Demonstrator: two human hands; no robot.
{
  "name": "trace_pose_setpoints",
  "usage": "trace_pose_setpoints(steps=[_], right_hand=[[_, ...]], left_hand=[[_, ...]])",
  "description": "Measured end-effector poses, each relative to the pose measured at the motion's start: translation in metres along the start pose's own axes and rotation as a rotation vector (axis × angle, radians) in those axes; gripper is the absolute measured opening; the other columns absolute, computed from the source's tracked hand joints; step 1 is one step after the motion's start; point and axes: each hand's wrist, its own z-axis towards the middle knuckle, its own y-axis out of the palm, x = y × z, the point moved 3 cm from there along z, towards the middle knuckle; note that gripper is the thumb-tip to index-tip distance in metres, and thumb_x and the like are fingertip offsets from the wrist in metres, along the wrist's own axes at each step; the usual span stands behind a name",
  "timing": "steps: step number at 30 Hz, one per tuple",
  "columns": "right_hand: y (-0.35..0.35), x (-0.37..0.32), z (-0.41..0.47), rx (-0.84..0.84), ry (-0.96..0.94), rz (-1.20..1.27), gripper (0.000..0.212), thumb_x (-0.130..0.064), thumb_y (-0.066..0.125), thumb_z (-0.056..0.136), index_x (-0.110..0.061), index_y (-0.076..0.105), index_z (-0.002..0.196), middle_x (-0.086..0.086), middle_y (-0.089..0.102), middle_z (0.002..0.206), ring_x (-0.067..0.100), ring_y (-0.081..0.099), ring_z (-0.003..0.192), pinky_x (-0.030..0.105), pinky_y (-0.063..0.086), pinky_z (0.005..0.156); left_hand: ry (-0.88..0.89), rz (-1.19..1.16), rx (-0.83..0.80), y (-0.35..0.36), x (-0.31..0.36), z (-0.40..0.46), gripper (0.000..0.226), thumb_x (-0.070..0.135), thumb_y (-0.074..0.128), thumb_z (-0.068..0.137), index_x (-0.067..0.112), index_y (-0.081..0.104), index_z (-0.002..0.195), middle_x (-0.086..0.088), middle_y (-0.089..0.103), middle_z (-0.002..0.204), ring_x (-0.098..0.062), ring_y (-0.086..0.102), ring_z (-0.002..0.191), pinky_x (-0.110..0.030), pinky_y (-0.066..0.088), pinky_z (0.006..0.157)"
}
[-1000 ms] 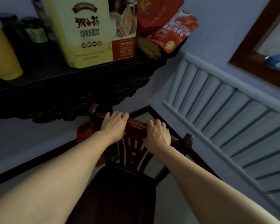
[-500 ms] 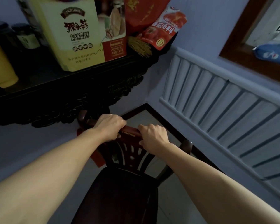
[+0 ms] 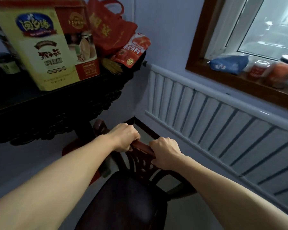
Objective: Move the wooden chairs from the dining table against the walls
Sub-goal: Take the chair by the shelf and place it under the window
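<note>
Here, both hands, the left hand (image 3: pixel 123 138) and right hand (image 3: pixel 165 153), curl tightly round the top rail of a dark wooden chair (image 3: pixel 128 200) standing in a corner, beside a white radiator (image 3: pixel 214 122) and under a carved black bench (image 3: pixel 60 110) carrying a yellow box (image 3: pixel 40 52) and red bag (image 3: pixel 110 32).
</note>
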Motion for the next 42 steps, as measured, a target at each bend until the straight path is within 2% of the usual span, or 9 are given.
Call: trace_pose_setpoints(steps=[4, 8, 12, 22, 27, 32, 34, 38, 42], right_hand=[[-0.006, 0.053, -0.034, 0.001, 0.072, 0.017, 0.017, -0.025, 0.066, 0.077, -0.016, 0.058, 0.089, 0.006, 0.063, 0.088, 0.027, 0.061, 0.079, 0.029, 0.035, 0.058], [-0.007, 0.109, -0.066, 0.023, 0.123, 0.025, 0.023, -0.028, 0.067, 0.077, -0.015, 0.059, 0.094, 0.006, 0.064, 0.094, 0.030, 0.062, 0.085, 0.030, 0.037, 0.059], [-0.007, 0.158, -0.091, 0.035, 0.178, 0.041, 0.021, -0.028, 0.069, 0.075, -0.017, 0.054, 0.085, 0.005, 0.063, 0.090, 0.029, 0.062, 0.083, 0.029, 0.034, 0.059], [0.001, 0.277, -0.125, 0.073, 0.390, 0.052, 0.023, -0.027, 0.069, 0.073, -0.018, 0.061, 0.093, 0.004, 0.065, 0.095, 0.028, 0.064, 0.089, 0.029, 0.036, 0.063], [0.009, 0.332, -0.119, 0.066, 0.499, 0.055, 0.025, -0.030, 0.070, 0.076, -0.020, 0.062, 0.098, 0.005, 0.066, 0.097, 0.029, 0.064, 0.090, 0.030, 0.037, 0.064], [0.019, 0.387, -0.094, 0.056, 0.629, 0.099, 0.028, -0.029, 0.071, 0.075, -0.021, 0.064, 0.101, 0.005, 0.066, 0.098, 0.030, 0.064, 0.091, 0.031, 0.040, 0.065], [0.023, 0.406, -0.084, 0.056, 0.685, 0.108, 0.029, -0.029, 0.072, 0.075, -0.019, 0.064, 0.101, 0.006, 0.066, 0.098, 0.031, 0.064, 0.091, 0.032, 0.040, 0.065], [0.036, 0.445, -0.073, 0.054, 0.782, 0.133, 0.025, -0.029, 0.073, 0.077, -0.019, 0.065, 0.099, 0.006, 0.067, 0.097, 0.030, 0.064, 0.089, 0.032, 0.040, 0.062], [0.049, 0.476, -0.064, 0.083, 0.850, 0.187, 0.026, -0.028, 0.072, 0.079, -0.018, 0.064, 0.102, 0.008, 0.066, 0.103, 0.032, 0.062, 0.096, 0.034, 0.039, 0.065]], left_hand=[[0.047, 0.018, 0.035, -0.021, 0.049, 0.037, 0.014, 0.026, 0.071, 0.072, 0.023, 0.062, 0.081, 0.000, 0.067, 0.090, -0.025, 0.061, 0.087, -0.033, 0.044, 0.072], [0.098, 0.066, 0.049, -0.033, 0.096, 0.080, 0.012, 0.024, 0.068, 0.073, 0.022, 0.060, 0.081, 0.001, 0.066, 0.090, -0.024, 0.062, 0.088, -0.030, 0.041, 0.069], [0.139, 0.095, 0.068, -0.044, 0.134, 0.119, 0.016, 0.025, 0.067, 0.072, 0.021, 0.060, 0.085, 0.001, 0.065, 0.092, -0.024, 0.062, 0.088, -0.030, 0.036, 0.065], [0.260, 0.079, 0.070, -0.064, 0.214, 0.223, 0.013, 0.025, 0.065, 0.074, 0.021, 0.061, 0.085, -0.001, 0.066, 0.092, -0.025, 0.062, 0.088, -0.033, 0.041, 0.066], [0.344, 0.110, 0.059, -0.067, 0.236, 0.287, 0.018, 0.029, 0.064, 0.078, 0.021, 0.062, 0.094, -0.004, 0.066, 0.098, -0.027, 0.062, 0.091, -0.034, 0.043, 0.069], [0.444, 0.097, 0.049, -0.063, 0.239, 0.357, 0.017, 0.027, 0.064, 0.080, 0.018, 0.061, 0.094, -0.004, 0.065, 0.095, -0.027, 0.061, 0.087, -0.033, 0.040, 0.064], [0.477, 0.082, 0.062, -0.062, 0.240, 0.383, 0.016, 0.026, 0.065, 0.080, 0.017, 0.061, 0.091, -0.005, 0.064, 0.095, -0.028, 0.061, 0.087, -0.034, 0.043, 0.066], [0.507, 0.070, 0.077, -0.059, 0.250, 0.433, 0.025, 0.029, 0.067, 0.079, 0.016, 0.062, 0.100, -0.007, 0.064, 0.102, -0.030, 0.062, 0.094, -0.036, 0.045, 0.070], [0.490, 0.055, 0.096, -0.052, 0.256, 0.469, 0.022, 0.030, 0.069, 0.079, 0.013, 0.059, 0.088, -0.006, 0.064, 0.095, -0.030, 0.061, 0.089, -0.033, 0.039, 0.062]])
